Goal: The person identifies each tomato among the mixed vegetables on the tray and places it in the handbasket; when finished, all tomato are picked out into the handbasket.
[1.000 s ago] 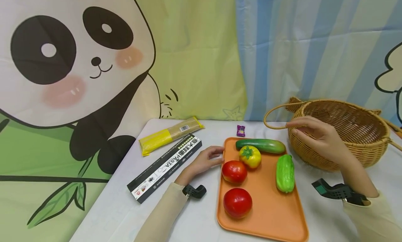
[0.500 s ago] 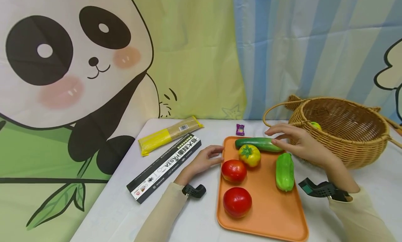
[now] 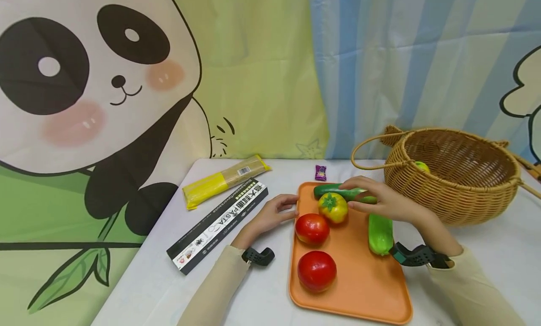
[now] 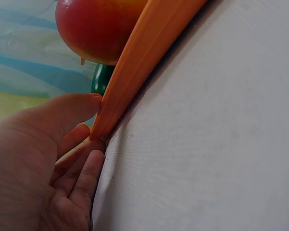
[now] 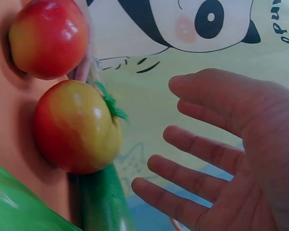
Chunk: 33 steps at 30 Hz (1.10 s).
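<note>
My left hand (image 3: 270, 216) rests at the left rim of an orange tray (image 3: 359, 283). In the left wrist view its thumb touches the rim, with the other fingers loosely bent beside it. My right hand (image 3: 386, 201) reaches over the back of the tray with fingers extended and nothing in its grasp. Below it lies a dark green cucumber (image 3: 327, 190), partly covered by the fingers. A yellow tomato-like fruit (image 5: 77, 126) with a green leafy top sits by the fingertips. Two red round fruits (image 3: 312, 228) lie along the left side. A bright green ridged vegetable (image 3: 380, 239) lies at the right, under the wrist.
A wicker basket (image 3: 460, 199) with a loop handle stands at the right, a yellow-green item (image 3: 422, 166) inside it. Left of the tray lie a black-and-white pasta box (image 3: 220, 225) and a yellow packet (image 3: 226, 181). A small purple wrapped sweet (image 3: 320, 173) lies behind the tray.
My right hand has moved left from the basket to above the cucumber and the yellow fruit. A yellow-green item now shows in the basket. The left hand has stayed at the tray rim.
</note>
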Each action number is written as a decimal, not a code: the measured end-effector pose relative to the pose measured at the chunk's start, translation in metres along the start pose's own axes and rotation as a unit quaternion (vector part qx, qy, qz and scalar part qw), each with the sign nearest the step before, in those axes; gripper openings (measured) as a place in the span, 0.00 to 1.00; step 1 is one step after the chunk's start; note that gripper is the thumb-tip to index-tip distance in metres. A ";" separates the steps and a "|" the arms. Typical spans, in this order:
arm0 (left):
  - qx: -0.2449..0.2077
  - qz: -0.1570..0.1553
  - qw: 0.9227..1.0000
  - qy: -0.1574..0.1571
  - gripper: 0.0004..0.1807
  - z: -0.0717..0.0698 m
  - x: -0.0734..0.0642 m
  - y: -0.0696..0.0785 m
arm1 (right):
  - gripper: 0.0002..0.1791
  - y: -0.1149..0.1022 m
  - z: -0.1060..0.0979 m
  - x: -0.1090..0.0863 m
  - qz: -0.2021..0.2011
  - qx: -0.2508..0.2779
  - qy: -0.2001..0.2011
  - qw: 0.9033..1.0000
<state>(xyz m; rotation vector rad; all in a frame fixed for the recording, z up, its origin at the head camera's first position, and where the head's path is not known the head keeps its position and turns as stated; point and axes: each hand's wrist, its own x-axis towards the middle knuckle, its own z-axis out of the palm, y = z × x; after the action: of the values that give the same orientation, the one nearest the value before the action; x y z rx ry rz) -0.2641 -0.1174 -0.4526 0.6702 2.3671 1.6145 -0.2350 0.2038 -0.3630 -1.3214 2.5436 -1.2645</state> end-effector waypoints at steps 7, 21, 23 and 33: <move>0.004 0.005 1.000 -0.017 0.28 -0.002 0.001 0.002 | 0.24 0.006 0.013 0.004 -0.025 -0.024 -0.023 0.999; -0.001 0.007 1.000 0.001 0.27 0.000 0.000 -0.001 | 0.25 0.004 0.026 0.006 0.025 -0.063 -0.053 0.996; 0.000 0.008 1.000 0.000 0.27 0.000 0.001 -0.002 | 0.23 0.003 0.027 0.006 0.028 -0.070 -0.054 0.996; -0.003 0.014 1.000 -0.003 0.27 -0.001 -0.001 0.004 | 0.15 0.003 0.025 0.006 -0.003 -0.039 -0.072 0.997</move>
<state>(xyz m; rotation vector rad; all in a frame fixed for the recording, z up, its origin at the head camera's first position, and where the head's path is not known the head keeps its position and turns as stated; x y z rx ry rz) -0.2624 -0.1174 -0.4491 0.7105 2.3567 1.6285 -0.2323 0.1840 -0.3802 -1.3806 2.5150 -1.0393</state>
